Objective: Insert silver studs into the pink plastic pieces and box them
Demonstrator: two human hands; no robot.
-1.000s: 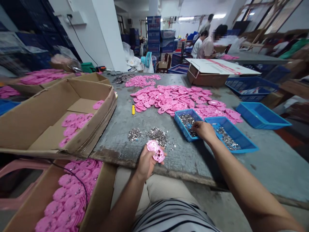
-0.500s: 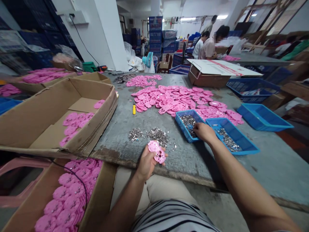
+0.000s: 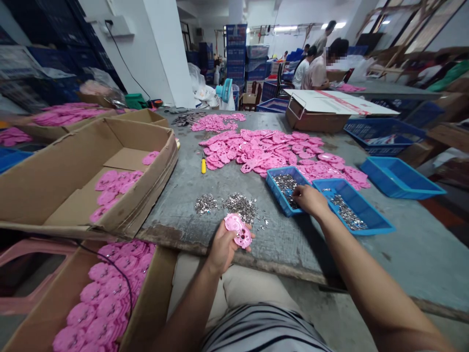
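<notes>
Two hands, both over the table (image 3: 176,200). In the left hand (image 3: 222,247), lower centre of the frame, one pink plate (image 3: 238,231), pinched between thumb and fingers above the near edge. In the right hand (image 3: 309,199), right of centre, fingers bent down into the left blue tray (image 3: 277,196) among small metal parts; impossible to tell whether pinching any. Three blue trays in a row toward the right: the left one and the middle blue tray (image 3: 370,231) with metal parts, just beside each other; then the right blue tray (image 3: 399,176), well apart from the left one. Two heaps of loose metal parts on the tabletop: a small heap (image 3: 205,204) and a larger heap (image 3: 241,206), just beyond the pink plate. One yellow handle (image 3: 203,166), beside one large pink pile (image 3: 264,149), too overlapped to count. At left, one large cardboard box (image 3: 36,178) with its right wall along the work area; below, one lower box (image 3: 156,288) of stacked pink plates. Open room: a grey strip between large cardboard box and small heap, and a wider stretch at lower right, beyond the right forearm.
</notes>
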